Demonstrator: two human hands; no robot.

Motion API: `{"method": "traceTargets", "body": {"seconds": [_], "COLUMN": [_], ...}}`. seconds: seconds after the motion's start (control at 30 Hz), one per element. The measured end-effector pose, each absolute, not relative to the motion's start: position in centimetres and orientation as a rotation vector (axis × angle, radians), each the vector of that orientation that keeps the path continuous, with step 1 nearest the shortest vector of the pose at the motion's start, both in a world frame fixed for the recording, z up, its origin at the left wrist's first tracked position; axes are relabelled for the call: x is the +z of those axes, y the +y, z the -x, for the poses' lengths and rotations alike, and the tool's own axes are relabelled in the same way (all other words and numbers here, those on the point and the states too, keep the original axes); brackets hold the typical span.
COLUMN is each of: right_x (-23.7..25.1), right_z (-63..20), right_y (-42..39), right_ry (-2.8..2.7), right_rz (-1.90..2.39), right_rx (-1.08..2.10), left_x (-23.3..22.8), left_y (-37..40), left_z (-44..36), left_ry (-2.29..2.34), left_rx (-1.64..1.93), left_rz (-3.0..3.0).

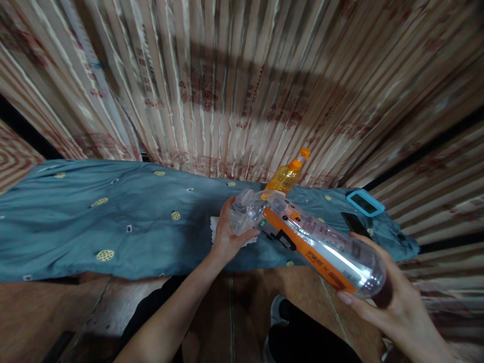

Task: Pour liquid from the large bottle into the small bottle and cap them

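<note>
My right hand (397,297) grips the base end of a large clear plastic bottle (328,247) with an orange label. The bottle is tilted, its neck end lower-numbered side toward the left and resting near my left hand. My left hand (227,234) is wrapped around a small clear plastic container (245,204), whose exact kind I cannot make out. The bottle's neck end meets or overlaps this container; whether they touch is unclear. Just behind them stands a pump bottle (283,177) of yellow-orange liquid with an orange top, partly hidden. Beneath my left hand lies a white scalloped-edged piece (215,227), mostly covered.
A blue-green patterned cloth (132,201) covers the long narrow surface. At its right end lie a light-blue-framed device (365,202) and a dark flat object (354,224). A pleated curtain (227,101) hangs directly behind. Tiled floor (249,302) and feet show below.
</note>
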State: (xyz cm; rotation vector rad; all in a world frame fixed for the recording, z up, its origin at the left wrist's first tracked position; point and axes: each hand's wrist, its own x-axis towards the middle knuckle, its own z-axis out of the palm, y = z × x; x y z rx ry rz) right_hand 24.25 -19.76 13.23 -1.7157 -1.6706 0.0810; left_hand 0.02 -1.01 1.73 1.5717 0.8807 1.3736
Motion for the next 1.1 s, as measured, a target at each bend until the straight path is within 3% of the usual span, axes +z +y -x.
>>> {"method": "traceTargets", "body": {"seconds": [1.1], "right_x": [12.44], "right_z": [-24.92], "right_y": [-20.03], "right_ry": [-1.594], "right_rz": [1.725], "right_rx": [0.162], "left_x": [1.74], "left_y": [-1.02], "left_z": [0.04], "left_ry": [0.895], "left_rx": [1.366], "left_rz": [-1.568]}}
